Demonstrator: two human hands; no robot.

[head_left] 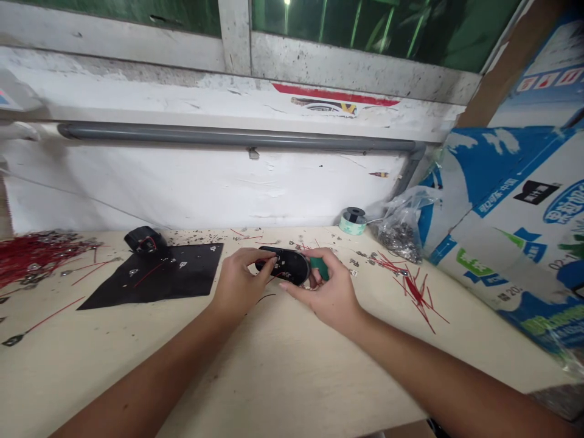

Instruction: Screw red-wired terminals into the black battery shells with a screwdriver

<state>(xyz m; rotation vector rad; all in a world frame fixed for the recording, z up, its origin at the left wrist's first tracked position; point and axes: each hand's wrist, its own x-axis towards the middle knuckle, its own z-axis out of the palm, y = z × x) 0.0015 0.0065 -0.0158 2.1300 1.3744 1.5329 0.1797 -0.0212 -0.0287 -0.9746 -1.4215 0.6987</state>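
Observation:
My left hand (pixel 239 280) pinches the left end of a black oval plastic part (pixel 285 264) just above the wooden table (pixel 283 365). My right hand (pixel 326 289) curls around the part's right end and also grips a green-handled tool (pixel 320 267) that shows between its fingers. Thin red and black wires hang from the part between the two hands. Both hands are closed.
A black mat (pixel 159 280) with small metal pieces lies to the left, with another black part (pixel 143 239) behind it. Red wires (pixel 31 252) pile at far left; more red wires (pixel 413 286) lie on the right. A tape roll (pixel 353 221), a bag of metal bits (pixel 401 228) and a blue-and-white carton (pixel 515 225) stand right.

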